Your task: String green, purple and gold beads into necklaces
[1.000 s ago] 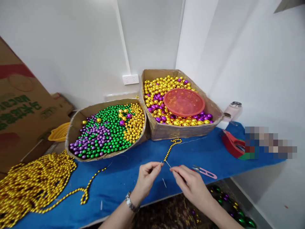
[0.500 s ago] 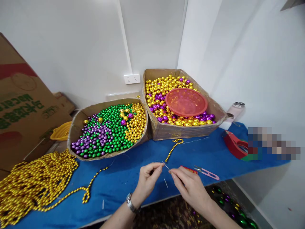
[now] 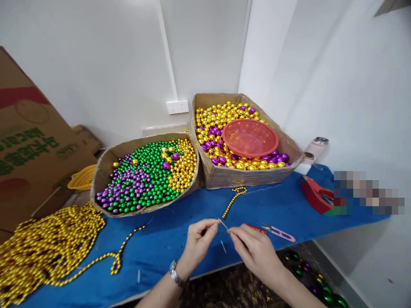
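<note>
A thin, pale needle-like rod (image 3: 224, 224) spans the gap between two hands above the blue worktop (image 3: 173, 244). The left hand (image 3: 199, 239) closes thumb and forefinger at its upper end; the right hand (image 3: 253, 247) pinches the lower. This looks like fine needlework, calling for steady fingertips. Just beyond lies a gold bead strand (image 3: 231, 202); pink-handled snips (image 3: 282, 233) rest rightward.

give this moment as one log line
left hand: at end of needle-like rod; right hand: pinching other end; nearby: gold bead strand, pink thread snips; beyond: red bowl on gold and purple beads
</note>
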A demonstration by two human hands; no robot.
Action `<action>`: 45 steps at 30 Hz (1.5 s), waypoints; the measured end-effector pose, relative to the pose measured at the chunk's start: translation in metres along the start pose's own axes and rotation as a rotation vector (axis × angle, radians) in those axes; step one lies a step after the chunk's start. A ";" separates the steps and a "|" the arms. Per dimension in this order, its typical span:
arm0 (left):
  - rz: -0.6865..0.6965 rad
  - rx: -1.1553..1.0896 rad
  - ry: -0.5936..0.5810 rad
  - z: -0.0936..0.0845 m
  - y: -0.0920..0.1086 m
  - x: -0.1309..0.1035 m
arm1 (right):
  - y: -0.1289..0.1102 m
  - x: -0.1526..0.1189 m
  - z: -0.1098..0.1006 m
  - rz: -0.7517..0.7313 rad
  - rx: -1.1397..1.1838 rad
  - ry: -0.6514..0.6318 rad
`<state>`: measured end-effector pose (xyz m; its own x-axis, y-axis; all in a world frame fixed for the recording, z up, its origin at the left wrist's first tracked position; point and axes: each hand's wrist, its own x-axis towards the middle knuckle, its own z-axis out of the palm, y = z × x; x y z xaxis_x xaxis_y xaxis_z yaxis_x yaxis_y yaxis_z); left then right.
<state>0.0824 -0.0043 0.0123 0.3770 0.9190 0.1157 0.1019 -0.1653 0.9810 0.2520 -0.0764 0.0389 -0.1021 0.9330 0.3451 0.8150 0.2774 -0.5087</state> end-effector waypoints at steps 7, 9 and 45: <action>-0.005 -0.015 -0.002 0.000 0.002 -0.001 | 0.001 -0.001 0.000 0.005 -0.014 -0.019; -0.011 -0.026 -0.003 0.001 0.002 -0.001 | 0.001 -0.001 0.000 0.007 -0.013 -0.025; -0.279 -0.532 -0.138 0.015 0.017 0.015 | -0.002 0.006 0.003 -0.005 -0.061 -0.177</action>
<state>0.1035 0.0014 0.0285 0.5215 0.8412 -0.1431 -0.2462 0.3089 0.9187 0.2476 -0.0710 0.0392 -0.2006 0.9589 0.2005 0.8466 0.2727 -0.4571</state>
